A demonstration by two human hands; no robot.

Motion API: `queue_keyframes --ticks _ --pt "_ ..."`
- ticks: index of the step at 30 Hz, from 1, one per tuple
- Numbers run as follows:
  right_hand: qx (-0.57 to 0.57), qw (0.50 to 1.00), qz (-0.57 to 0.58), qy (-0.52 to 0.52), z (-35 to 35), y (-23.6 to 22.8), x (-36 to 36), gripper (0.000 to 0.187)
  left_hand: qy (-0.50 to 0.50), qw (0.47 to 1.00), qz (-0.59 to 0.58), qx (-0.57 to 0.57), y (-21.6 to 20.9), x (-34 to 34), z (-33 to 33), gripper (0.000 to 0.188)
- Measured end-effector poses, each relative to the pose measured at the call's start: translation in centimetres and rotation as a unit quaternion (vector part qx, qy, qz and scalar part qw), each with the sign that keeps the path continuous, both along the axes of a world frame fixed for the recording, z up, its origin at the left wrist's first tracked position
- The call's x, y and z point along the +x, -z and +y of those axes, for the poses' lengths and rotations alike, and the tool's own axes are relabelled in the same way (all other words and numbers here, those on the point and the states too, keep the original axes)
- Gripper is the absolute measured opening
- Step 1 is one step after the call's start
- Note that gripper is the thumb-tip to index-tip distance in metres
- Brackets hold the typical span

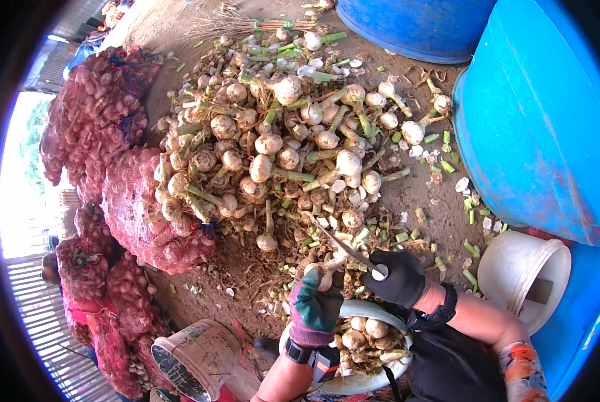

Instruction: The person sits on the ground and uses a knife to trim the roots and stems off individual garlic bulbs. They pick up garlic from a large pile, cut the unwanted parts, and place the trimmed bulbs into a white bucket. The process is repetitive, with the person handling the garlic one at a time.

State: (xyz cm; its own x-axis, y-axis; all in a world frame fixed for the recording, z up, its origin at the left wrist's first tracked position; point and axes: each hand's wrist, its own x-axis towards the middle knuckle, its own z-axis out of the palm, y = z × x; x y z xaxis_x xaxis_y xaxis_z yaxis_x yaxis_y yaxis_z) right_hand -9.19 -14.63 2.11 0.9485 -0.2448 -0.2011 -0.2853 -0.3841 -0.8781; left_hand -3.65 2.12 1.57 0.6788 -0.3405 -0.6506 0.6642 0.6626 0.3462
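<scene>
My left hand (pixel 315 308), in a green and pink glove, is closed round a garlic bulb (pixel 327 273) whose stalk points up and to the right. In a black glove, my right hand (pixel 399 278) grips a knife (pixel 345 248). Its long blade slants up and left, close over the bulb's stalk; whether it touches cannot be told. A small round white thing (pixel 380 272) shows at the right fingers. Below both hands stands a pale bucket (pixel 353 386) part filled with trimmed garlic bulbs (pixel 376 327). Just beyond the hands spreads a big heap of garlic (pixel 260 167) with stalks on.
Red mesh sacks (pixel 154 208) packed with bulbs line the left side. A dirty white bucket (pixel 203 358) tilts at the lower left, and another white bucket (pixel 504 268) lies on its side at right. Large blue barrels (pixel 534 120) stand at the right. Cut green stalk pieces (pixel 471 248) litter the ground.
</scene>
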Motion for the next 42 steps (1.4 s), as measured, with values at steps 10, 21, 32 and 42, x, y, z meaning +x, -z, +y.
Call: queue_keyframes --ticks 10,21,32,42 --pt "-0.012 0.96 0.213 -0.179 -2.0 5.6 -2.6 0.03 0.535 0.783 -0.304 -0.094 -4.0 4.9 4.3 0.066" --pt "-0.006 0.967 0.207 -0.151 -2.2 4.8 -1.8 0.029 0.574 0.02 -0.514 0.637 9.3 15.8 9.2 0.048" --pt "-0.028 0.989 0.08 -0.124 -1.5 1.4 -0.8 0.017 0.436 0.521 -0.589 0.437 4.3 11.3 5.6 0.063" --pt "-0.13 0.965 -0.082 -0.21 -0.6 -2.0 0.0 0.013 0.421 0.831 -0.276 0.236 -1.2 3.4 2.2 0.058"
